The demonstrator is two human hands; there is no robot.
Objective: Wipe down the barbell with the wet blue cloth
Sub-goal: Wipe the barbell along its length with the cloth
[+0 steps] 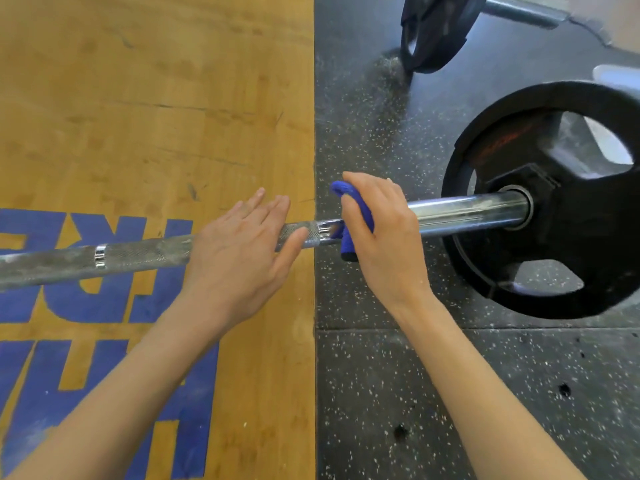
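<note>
A steel barbell (138,255) lies across the view from the left edge to a black weight plate (561,271) at the right. Its knurled shaft looks chalky and grey; the sleeve beside the plate is shiny. My right hand (384,233) is wrapped around the bar where shaft meets sleeve, gripping the blue cloth (353,216) against the metal. Cloth ends stick out above and below the bar. My left hand (242,251) rests over the shaft just left of the cloth, fingers spread and straight, palm on the bar.
The left half of the floor is a wooden platform (156,116) with blue lettering. The right half is black speckled rubber matting (381,375). A second black plate (436,29) on another bar stands at the top right.
</note>
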